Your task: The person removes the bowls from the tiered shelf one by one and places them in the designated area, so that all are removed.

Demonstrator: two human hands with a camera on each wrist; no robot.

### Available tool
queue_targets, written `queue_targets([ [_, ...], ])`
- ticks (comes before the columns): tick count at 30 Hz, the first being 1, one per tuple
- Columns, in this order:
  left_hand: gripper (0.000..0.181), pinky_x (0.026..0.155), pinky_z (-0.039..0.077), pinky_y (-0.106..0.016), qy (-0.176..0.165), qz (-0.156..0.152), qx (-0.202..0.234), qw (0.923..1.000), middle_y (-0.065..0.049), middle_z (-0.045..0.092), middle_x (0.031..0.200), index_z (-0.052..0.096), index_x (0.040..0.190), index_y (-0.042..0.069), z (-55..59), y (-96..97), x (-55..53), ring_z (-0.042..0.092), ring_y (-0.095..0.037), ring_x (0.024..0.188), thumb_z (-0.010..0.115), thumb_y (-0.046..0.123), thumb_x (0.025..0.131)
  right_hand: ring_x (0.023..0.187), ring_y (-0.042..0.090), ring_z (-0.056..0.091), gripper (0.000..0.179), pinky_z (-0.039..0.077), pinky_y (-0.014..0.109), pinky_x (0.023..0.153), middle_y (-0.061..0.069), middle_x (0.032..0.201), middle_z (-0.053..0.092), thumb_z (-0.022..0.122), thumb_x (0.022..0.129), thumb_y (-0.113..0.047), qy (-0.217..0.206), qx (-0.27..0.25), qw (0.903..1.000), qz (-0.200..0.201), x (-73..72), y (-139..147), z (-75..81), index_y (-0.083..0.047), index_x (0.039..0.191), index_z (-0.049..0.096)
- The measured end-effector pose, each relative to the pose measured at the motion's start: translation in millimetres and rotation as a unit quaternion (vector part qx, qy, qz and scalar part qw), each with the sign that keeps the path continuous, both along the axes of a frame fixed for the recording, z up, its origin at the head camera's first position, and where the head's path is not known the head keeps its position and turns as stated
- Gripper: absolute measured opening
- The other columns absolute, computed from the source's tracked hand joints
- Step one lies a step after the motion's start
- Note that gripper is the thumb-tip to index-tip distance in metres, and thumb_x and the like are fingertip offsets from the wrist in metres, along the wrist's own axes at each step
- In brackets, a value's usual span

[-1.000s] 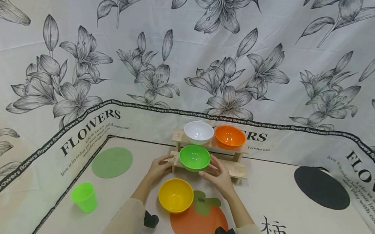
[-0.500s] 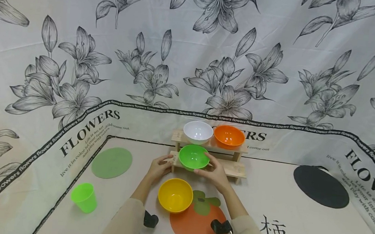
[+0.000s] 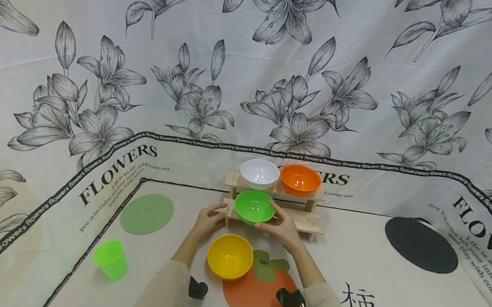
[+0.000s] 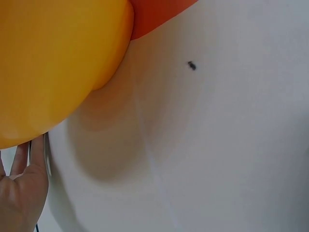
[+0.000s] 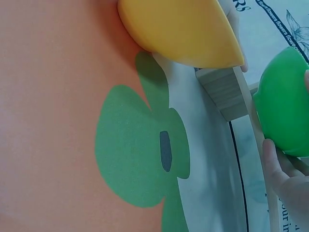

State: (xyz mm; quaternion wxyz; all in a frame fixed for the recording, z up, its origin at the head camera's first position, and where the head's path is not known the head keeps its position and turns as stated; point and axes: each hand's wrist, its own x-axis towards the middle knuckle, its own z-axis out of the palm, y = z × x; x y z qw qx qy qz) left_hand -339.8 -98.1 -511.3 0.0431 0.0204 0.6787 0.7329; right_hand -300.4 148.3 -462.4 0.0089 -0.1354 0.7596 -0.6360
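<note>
A green bowl (image 3: 254,206) sits on the lower step of a small two-tier wooden shelf (image 3: 308,222), towards its left end. My right hand (image 3: 282,228) grips the bowl's right side, thumb low at the front and a finger at the rim. In the right wrist view the green bowl (image 5: 285,104) shows side-on above the thumb. My left hand (image 3: 209,221) is at the shelf's left end, fingertips touching or very near the board. The left wrist view shows part of this hand (image 4: 24,193) with extended fingers, their tips hidden behind a yellow bowl (image 4: 58,63).
A white bowl (image 3: 260,174) and an orange bowl (image 3: 301,180) stand on the upper step. The yellow bowl rests on the table between my forearms. A green cup (image 3: 111,259) stands at the left. A patterned cloth (image 3: 209,165) rises behind the shelf.
My right hand has moved slightly left, from beside the green bowl's right side to a grip on it. The bowl and my left hand stay in place.
</note>
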Motion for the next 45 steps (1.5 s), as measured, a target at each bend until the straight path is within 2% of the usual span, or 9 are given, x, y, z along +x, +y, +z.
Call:
queue_targets([
  [7, 0.038, 0.092, 0.051, -0.042, -0.003, 0.002, 0.011, 0.9999, -0.027, 0.057, 0.119, 0.053, 0.13, -0.003, -0.8, -0.3, 0.4, 0.06, -0.021, 0.098, 0.059, 0.006, 0.093, 0.124, 0.036, 0.045, 0.087, 0.044, 0.039, 0.102, 0.019, 0.15, 0.029, 0.078, 0.076, -0.008, 0.004, -0.011, 0.9999, 0.002, 6.3, 1.2, 1.5, -0.004, 0.147, 0.028],
  [11, 0.039, 0.093, 0.05, -0.044, 0.004, -0.007, 0.0, 1.0, -0.026, 0.057, 0.119, 0.052, 0.13, -0.003, -0.3, -1.3, 0.3, 0.06, -0.021, 0.098, 0.058, 0.008, 0.093, 0.124, 0.036, 0.045, 0.088, 0.046, 0.035, 0.099, 0.019, 0.149, 0.03, 0.078, 0.075, -0.006, 0.009, -0.019, 0.9997, 0.009, 11.4, 3.6, 1.5, -0.003, 0.147, 0.028],
  [16, 0.038, 0.095, 0.048, -0.045, 0.009, -0.018, -0.011, 0.9997, -0.028, 0.056, 0.12, 0.051, 0.13, -0.005, 13.0, -1.2, 9.7, 0.06, -0.024, 0.101, 0.057, 0.007, 0.094, 0.126, 0.036, 0.043, 0.086, 0.045, 0.032, 0.099, 0.019, 0.149, 0.031, 0.078, 0.075, -0.005, 0.014, -0.02, 0.9996, 0.013, 18.1, 8.8, -1.6, -0.002, 0.146, 0.029],
  [19, 0.038, 0.093, 0.05, -0.041, 0.009, -0.011, -0.011, 0.9998, -0.026, 0.056, 0.12, 0.054, 0.129, -0.001, 9.1, -1.3, 8.0, 0.06, -0.023, 0.1, 0.059, 0.009, 0.093, 0.126, 0.036, 0.043, 0.086, 0.045, 0.032, 0.1, 0.02, 0.149, 0.03, 0.077, 0.076, -0.004, 0.013, -0.021, 0.9995, 0.019, 22.9, 11.5, -2.4, -0.001, 0.146, 0.028],
  [22, 0.038, 0.089, 0.053, -0.037, 0.01, 0.0, -0.018, 0.9998, -0.024, 0.057, 0.119, 0.057, 0.128, 0.002, -2.4, -1.7, 0.7, 0.061, -0.022, 0.1, 0.062, 0.013, 0.092, 0.126, 0.037, 0.043, 0.085, 0.045, 0.029, 0.099, 0.021, 0.149, 0.029, 0.076, 0.077, -0.003, 0.015, -0.023, 0.9994, 0.023, 27.5, 14.3, -1.9, 0.0, 0.146, 0.027],
  [28, 0.038, 0.09, 0.053, -0.038, 0.011, 0.002, -0.028, 0.9995, -0.023, 0.058, 0.119, 0.057, 0.127, 0.003, -3.0, -1.2, -0.2, 0.06, -0.023, 0.102, 0.063, 0.014, 0.092, 0.118, 0.038, 0.048, 0.084, 0.05, 0.022, 0.09, 0.023, 0.147, 0.032, 0.076, 0.076, -0.002, 0.021, -0.025, 0.9993, 0.02, 36.6, 21.4, -1.9, 0.001, 0.145, 0.029],
  [32, 0.038, 0.09, 0.052, -0.038, 0.011, 0.002, -0.029, 0.9995, -0.023, 0.058, 0.117, 0.057, 0.128, 0.003, -2.9, -1.0, -0.6, 0.06, -0.023, 0.102, 0.062, 0.013, 0.092, 0.116, 0.04, 0.049, 0.083, 0.051, 0.023, 0.089, 0.024, 0.147, 0.031, 0.075, 0.076, 0.0, 0.026, -0.032, 0.9988, 0.025, 43.7, 27.4, -3.3, 0.003, 0.145, 0.029],
  [37, 0.037, 0.091, 0.052, -0.04, 0.017, -0.001, -0.025, 0.9995, -0.024, 0.058, 0.117, 0.057, 0.128, 0.002, -2.3, -0.9, -0.5, 0.06, -0.023, 0.102, 0.061, 0.011, 0.092, 0.116, 0.04, 0.05, 0.086, 0.052, 0.025, 0.089, 0.025, 0.148, 0.028, 0.075, 0.077, 0.0, 0.004, -0.031, 0.999, 0.031, 55.9, 33.9, -5.1, 0.002, 0.146, 0.026],
  [45, 0.038, 0.09, 0.052, -0.04, 0.018, -0.001, -0.023, 0.9996, -0.024, 0.057, 0.118, 0.056, 0.128, 0.001, -1.6, -0.7, 1.2, 0.06, -0.023, 0.101, 0.06, 0.012, 0.093, 0.115, 0.046, 0.049, 0.085, 0.052, 0.035, 0.092, 0.03, 0.147, 0.026, 0.074, 0.076, 0.003, 0.004, -0.037, 0.9986, 0.037, 70.7, 39.4, -7.6, 0.007, 0.144, 0.024],
])
